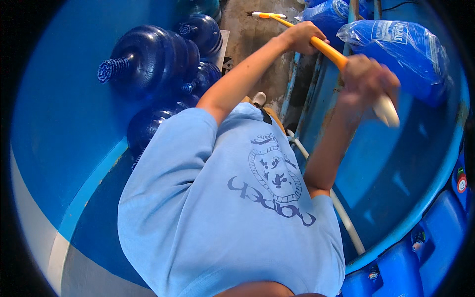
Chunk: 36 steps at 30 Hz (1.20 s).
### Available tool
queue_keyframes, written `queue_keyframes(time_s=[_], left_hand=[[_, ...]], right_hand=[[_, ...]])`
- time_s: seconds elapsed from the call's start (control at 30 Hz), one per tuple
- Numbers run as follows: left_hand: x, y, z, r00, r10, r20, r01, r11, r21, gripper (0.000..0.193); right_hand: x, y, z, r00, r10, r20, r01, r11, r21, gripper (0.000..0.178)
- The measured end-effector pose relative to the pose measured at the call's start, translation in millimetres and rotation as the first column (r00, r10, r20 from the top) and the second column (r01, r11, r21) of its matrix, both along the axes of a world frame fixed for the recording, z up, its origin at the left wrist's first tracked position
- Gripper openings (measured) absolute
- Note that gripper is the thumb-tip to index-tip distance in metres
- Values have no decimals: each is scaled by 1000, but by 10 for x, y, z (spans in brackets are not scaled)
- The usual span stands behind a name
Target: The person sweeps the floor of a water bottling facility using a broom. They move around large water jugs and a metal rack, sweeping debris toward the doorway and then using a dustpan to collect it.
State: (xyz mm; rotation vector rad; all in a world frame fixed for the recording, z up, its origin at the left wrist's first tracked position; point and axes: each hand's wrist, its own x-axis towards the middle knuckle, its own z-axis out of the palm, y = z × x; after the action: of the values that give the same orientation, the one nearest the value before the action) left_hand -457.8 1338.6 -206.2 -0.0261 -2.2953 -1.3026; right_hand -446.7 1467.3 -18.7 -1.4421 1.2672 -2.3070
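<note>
Both hands grip a long-handled brush with a yellow-orange handle. My left hand is closed around the middle of the handle. My right hand, blurred by motion, is wrapped around it nearer to me, and a cream-white end sticks out below that fist. At the far end, the small white brush head has dark bristles at its left tip. It hangs above the wet-looking concrete floor, and I cannot tell if it touches anything.
Large dark blue water jugs lie stacked on the left beside a blue wall. A plastic-wrapped blue bundle sits at the upper right. Blue jerrycans line the lower right. Worn pipes run beside the concrete floor.
</note>
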Motion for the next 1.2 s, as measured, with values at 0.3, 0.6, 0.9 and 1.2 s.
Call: queue_keyframes(time_s=[0.3, 0.6, 0.9, 1.2], left_hand=[[320, 275, 521, 983, -179, 33, 177, 981, 74, 14], [461, 116, 13, 981, -144, 128, 85, 918, 387, 29], [-397, -686, -640, 949, 37, 313, -41, 999, 4, 27], [-887, -568, -717, 980, 70, 187, -40, 986, -159, 21]], right_hand=[[45, 203, 700, 989, 89, -122, -58, 970, 237, 34], [-238, -518, 93, 991, -18, 131, -5, 984, 177, 24], [-829, -1028, -438, 953, -295, 70, 267, 927, 264, 25], [-1247, -435, -588, 984, -153, 89, 127, 960, 250, 29]])
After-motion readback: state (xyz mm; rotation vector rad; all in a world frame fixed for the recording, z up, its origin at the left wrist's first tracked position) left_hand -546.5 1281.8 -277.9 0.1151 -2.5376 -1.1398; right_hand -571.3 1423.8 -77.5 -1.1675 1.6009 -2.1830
